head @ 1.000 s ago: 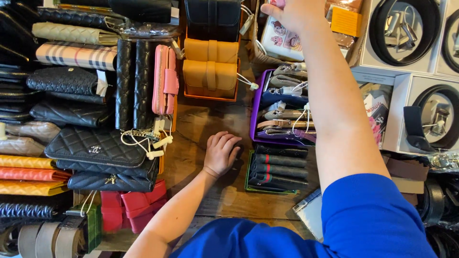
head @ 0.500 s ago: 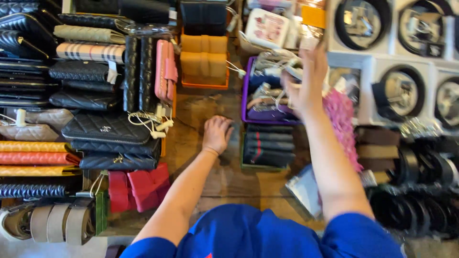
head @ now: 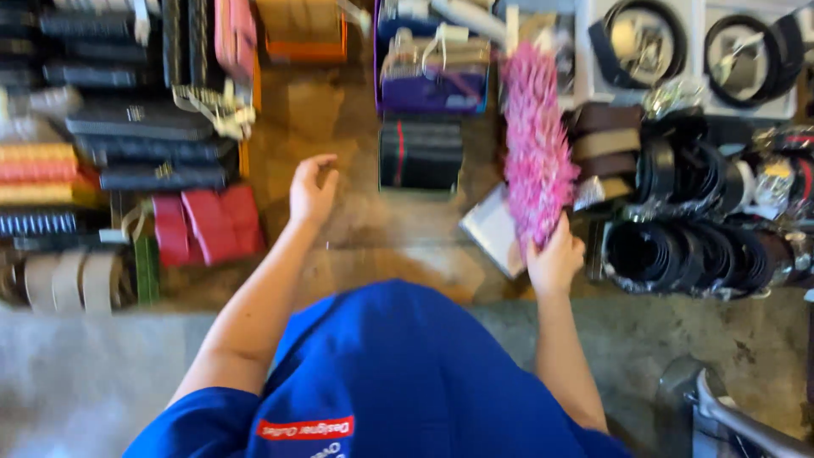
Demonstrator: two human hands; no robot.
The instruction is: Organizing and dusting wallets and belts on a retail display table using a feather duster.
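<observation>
Since half a second ago the right hand (head: pixel 555 259) has come down from the boxes at the back and now sits low over the table edge, and the pink duster (head: pixel 536 144) has swung with it, so it stands up from the fist instead of hanging beside the forearm. The left hand (head: pixel 312 188) has lifted off the wooden table (head: pixel 339 127) and hovers above it, fingers loosely curled and apart, holding nothing.

The right hand is closed around the bottom end of the duster, fingers wrapped tight on what must be its handle (the handle itself is hidden inside the fist). The fluffy head rises away from the hand, just right of the black wallets (head: pixel 420 154) and below the purple box (head: pixel 432 72). Coiled belts (head: pixel 678 254) lie right of the duster.

The duster looks very light and soft: shaggy fibres that would squash and bend at any touch, so the head gives no firm hold. I judge the stiff handle at the bottom to be the proper place to take it, as the hand does now. Nothing about it seems fragile or slippery.
</observation>
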